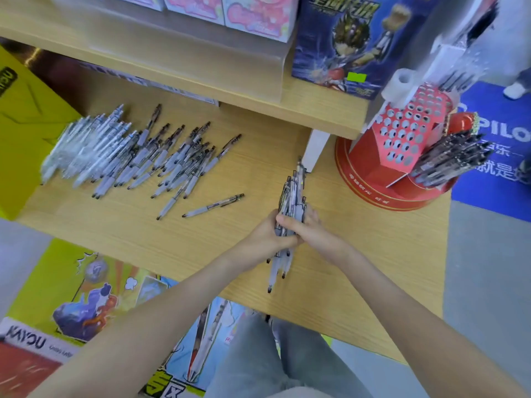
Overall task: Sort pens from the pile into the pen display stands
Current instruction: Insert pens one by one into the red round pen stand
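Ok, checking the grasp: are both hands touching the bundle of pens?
Touching. Head view shows the left hand and right hand curled round the bundle of pens.

Pale wood-grain counter [258, 168]; pens [129, 156] clear with whitish grips and black tips — the stand [402, 133] red, dotted with round holes — a yellow box [23, 124] at its left edge.

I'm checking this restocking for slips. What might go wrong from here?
1. The left hand and right hand grip an uneven bundle of pens; several stick out below, so one may slide out and drop off the table edge.
2. The red display stand sits close to the table's right edge; pushing pens into its holes might shove it off.
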